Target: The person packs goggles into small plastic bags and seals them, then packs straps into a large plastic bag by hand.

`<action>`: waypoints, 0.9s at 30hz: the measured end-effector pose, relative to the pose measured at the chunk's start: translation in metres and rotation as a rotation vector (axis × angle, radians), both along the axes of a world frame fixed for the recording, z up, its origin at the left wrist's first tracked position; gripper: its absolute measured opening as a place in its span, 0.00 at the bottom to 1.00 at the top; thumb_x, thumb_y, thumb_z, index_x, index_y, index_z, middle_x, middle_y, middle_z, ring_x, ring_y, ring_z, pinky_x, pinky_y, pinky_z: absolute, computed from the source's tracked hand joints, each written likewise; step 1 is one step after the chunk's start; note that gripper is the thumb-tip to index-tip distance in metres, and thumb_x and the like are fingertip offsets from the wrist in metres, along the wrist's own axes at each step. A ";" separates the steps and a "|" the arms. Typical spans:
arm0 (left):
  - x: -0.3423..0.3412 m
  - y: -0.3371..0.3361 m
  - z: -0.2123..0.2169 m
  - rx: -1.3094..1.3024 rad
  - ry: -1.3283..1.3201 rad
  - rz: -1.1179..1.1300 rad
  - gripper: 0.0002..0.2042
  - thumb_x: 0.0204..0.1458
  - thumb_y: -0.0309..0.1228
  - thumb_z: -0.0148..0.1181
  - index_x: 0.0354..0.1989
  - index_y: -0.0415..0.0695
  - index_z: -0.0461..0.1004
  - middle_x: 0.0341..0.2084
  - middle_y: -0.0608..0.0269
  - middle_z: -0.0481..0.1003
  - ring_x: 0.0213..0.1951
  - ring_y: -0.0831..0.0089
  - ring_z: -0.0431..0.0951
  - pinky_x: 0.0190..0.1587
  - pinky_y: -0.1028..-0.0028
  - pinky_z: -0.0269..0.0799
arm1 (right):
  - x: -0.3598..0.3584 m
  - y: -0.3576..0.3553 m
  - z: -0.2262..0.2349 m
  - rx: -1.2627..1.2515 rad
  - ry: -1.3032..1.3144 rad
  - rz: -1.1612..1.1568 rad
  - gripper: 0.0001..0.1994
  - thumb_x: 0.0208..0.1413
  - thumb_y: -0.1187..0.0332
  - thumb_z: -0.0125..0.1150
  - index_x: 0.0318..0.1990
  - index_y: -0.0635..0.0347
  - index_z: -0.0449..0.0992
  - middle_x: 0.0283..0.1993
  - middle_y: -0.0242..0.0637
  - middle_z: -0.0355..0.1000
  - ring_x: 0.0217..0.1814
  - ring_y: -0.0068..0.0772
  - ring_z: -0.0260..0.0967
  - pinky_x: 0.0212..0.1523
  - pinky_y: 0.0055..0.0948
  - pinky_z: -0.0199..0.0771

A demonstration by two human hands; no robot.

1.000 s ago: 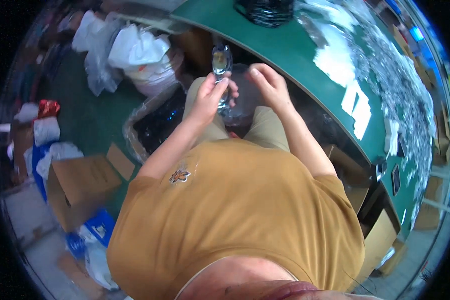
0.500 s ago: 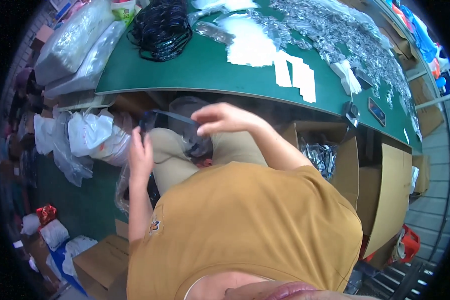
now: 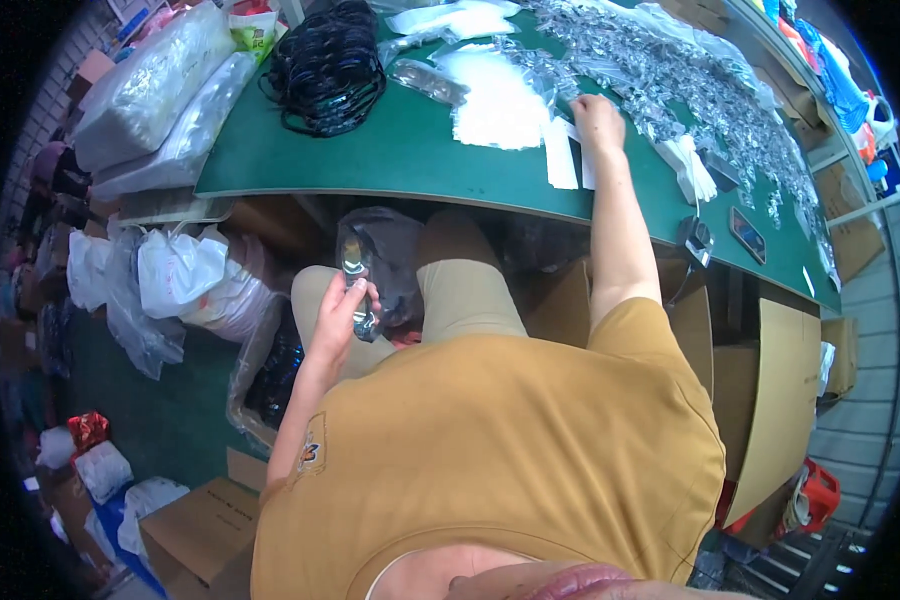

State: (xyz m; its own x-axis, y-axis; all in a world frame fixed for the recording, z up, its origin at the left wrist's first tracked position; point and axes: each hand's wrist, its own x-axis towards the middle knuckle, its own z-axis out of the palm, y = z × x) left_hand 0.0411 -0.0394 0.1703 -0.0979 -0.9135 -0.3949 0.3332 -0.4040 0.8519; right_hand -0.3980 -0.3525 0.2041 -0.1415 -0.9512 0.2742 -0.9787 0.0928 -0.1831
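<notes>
In front of my knees, my left hand (image 3: 342, 318) is closed around a dark, shiny band (image 3: 353, 258), folded into a narrow loop that sticks out above and below the fingers. My right hand (image 3: 599, 126) is stretched out over the green table, fingers curled in at the row of narrow white cards (image 3: 561, 160). It covers part of that row, and what its fingertips grip is hidden. Left of the cards lies a bright white stack (image 3: 498, 110). A big bundle of black bands (image 3: 327, 70) sits farther left on the table.
Small clear plastic packets (image 3: 690, 85) spread over the table's (image 3: 410, 165) far right. A phone (image 3: 747, 235) and a small black device (image 3: 695, 238) lie near its right edge. Open cardboard boxes (image 3: 780, 390) stand below right, white plastic bags (image 3: 180, 268) at left.
My right hand has left the band and moved up and right to the white cards. My left hand has shifted right, and the band, stretched between both hands before, is now folded in it.
</notes>
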 end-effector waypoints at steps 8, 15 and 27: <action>-0.020 -0.033 0.008 0.016 0.138 0.046 0.12 0.67 0.36 0.52 0.53 0.42 0.68 0.33 0.64 0.75 0.37 0.73 0.76 0.41 0.72 0.72 | 0.159 0.126 0.087 0.182 -0.703 1.003 0.07 0.53 0.74 0.62 0.40 0.61 0.78 0.38 0.31 0.76 0.39 0.26 0.73 0.42 0.29 0.75; -0.031 -0.058 0.034 0.059 0.526 0.058 0.21 0.71 0.47 0.36 0.59 0.46 0.67 0.50 0.61 0.75 0.54 0.68 0.75 0.58 0.63 0.71 | 0.240 0.188 0.053 0.159 -0.102 1.336 0.08 0.43 0.70 0.66 0.31 0.59 0.74 0.35 0.38 0.73 0.40 0.46 0.73 0.40 0.43 0.74; -0.017 -0.050 0.013 -0.019 0.350 0.004 0.15 0.67 0.32 0.48 0.59 0.44 0.65 0.40 0.61 0.76 0.41 0.71 0.78 0.33 0.69 0.78 | 0.064 0.101 0.100 0.076 0.417 0.752 0.18 0.56 0.53 0.65 0.46 0.55 0.79 0.48 0.36 0.73 0.54 0.42 0.69 0.54 0.43 0.65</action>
State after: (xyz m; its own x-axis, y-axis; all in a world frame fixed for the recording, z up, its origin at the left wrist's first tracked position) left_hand 0.0237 -0.0892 0.1830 -0.2208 -0.9209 -0.3213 0.6083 -0.3875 0.6927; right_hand -0.3339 -0.2513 0.3039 0.6311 -0.7698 0.0958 -0.7711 -0.6090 0.1857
